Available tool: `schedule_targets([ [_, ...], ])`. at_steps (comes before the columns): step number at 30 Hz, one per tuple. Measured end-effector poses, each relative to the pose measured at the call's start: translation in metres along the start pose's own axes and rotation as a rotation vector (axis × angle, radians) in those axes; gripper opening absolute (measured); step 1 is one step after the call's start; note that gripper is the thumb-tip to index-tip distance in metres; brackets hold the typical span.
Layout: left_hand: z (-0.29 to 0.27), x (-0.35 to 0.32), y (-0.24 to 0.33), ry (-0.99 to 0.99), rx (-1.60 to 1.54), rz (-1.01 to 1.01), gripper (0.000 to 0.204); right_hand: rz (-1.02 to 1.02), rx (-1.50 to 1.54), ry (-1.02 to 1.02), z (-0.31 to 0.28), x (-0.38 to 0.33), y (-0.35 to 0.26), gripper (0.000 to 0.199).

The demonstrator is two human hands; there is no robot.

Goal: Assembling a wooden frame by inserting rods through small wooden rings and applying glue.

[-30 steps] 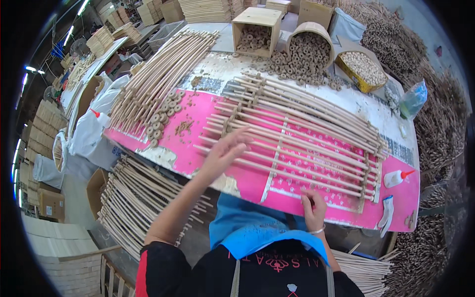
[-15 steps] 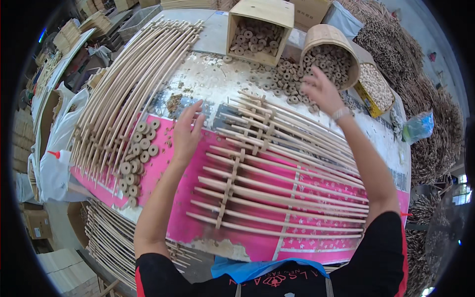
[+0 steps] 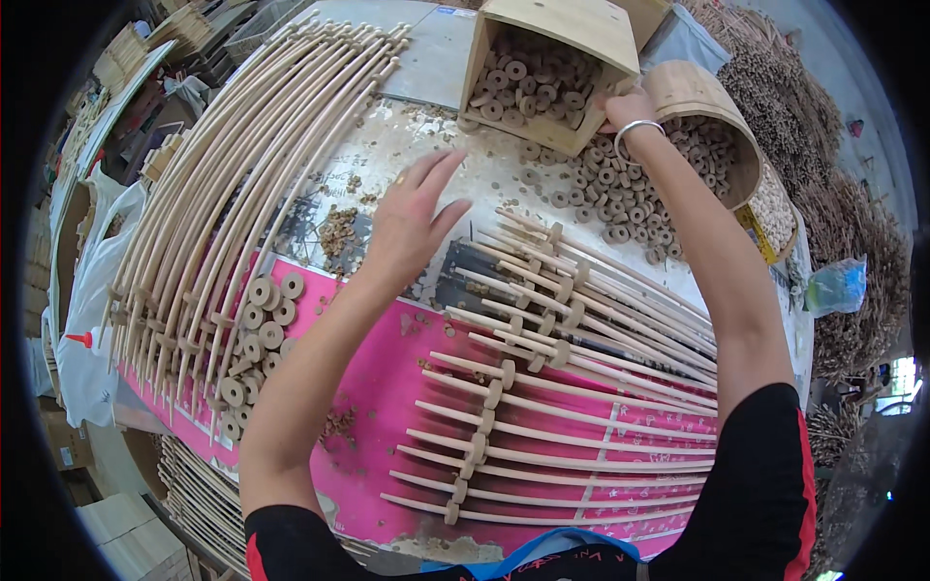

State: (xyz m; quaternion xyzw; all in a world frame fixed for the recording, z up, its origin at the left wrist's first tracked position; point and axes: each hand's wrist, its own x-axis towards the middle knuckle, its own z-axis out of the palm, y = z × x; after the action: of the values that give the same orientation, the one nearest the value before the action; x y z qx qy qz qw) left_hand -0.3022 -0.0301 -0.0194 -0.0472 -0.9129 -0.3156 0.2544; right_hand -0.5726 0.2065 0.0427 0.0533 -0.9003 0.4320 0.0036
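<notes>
My left hand (image 3: 412,218) hovers open, fingers apart, above the worktable between the long bent rods and the fan of thin wooden sticks (image 3: 572,387). My right hand (image 3: 628,107), with a silver bangle on the wrist, reaches far into the pile of small wooden rings (image 3: 620,194) spilling from two tipped containers; its fingers are hidden among the rings. The sticks lie side by side on a pink sheet (image 3: 387,387), joined by short cross pieces.
A square wooden box (image 3: 552,58) and a round wooden tub (image 3: 702,111), both tipped, hold rings. Long curved rods (image 3: 242,174) lie at the left. Loose rings (image 3: 257,334) sit on the pink sheet's left edge. Bundles of sticks fill the right side.
Both arms have stretched farther away from me. The right hand went from above the sticks into the ring pile; the left hand rose from the pink sheet toward the table's middle.
</notes>
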Motion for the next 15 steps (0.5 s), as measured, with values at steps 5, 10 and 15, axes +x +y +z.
schedule_targets([
  [5, 0.048, 0.072, -0.012, 0.124, 0.170, 0.220, 0.070, -0.060, -0.077, 0.011, 0.000, -0.045, -0.006, 0.032],
  [10, 0.070, 0.128, 0.016, 0.095, 0.548, 0.167, 0.069, -0.117, -0.175, 0.050, -0.008, -0.047, 0.005, 0.036],
  [15, 0.101, 0.173, -0.005, 0.063, 0.639, 0.442, 0.048, -0.190, -0.174, 0.073, -0.001, -0.050, 0.007, 0.042],
])
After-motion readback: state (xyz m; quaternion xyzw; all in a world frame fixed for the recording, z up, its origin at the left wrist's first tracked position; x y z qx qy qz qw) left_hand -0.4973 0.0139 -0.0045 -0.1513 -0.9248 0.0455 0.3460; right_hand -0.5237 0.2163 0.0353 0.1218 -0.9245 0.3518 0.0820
